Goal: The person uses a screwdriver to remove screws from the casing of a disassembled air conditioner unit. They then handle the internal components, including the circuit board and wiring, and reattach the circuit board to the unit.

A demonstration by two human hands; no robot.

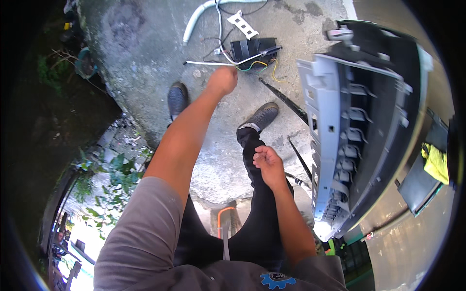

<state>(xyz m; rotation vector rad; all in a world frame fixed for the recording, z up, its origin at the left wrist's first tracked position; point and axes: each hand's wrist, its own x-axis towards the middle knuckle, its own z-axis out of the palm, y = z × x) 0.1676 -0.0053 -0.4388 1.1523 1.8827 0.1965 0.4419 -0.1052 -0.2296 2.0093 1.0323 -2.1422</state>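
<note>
Black box-shaped plastic unit with attached wires [239,50]: count one, lying on the grey concrete ground [216,160], beyond the feet, near the upper middle of the view. Around it: one white flat bracket with rectangular openings [241,23], lying slantwise just above the unit; one thick pale curved hose [193,22], farther up and to the left; one slim white strip [208,63], running leftward from near the unit's lower left corner. Thin wires in yellow and green tones [264,63] trail at the unit's lower edge; tangled, no sure count. Hands, two. Left hand [223,80]: arm stretched well forward, elbow nearly straight, back of the hand upward, fingers curled in close beside the wires and the strip's inner end; cannot tell whether they grip anything. Right hand [270,166]: held back above the right thigh, elbow bent, fingers loosely curled and apart from the palm, nothing seen in them. Dark grey shoes, two: left [178,99], right [262,116], set apart, both short of the unit. At right, one large long white-and-black slatted housing [327,121] stands near the right leg; farther right, one bright yellow cloth [436,164].
</note>
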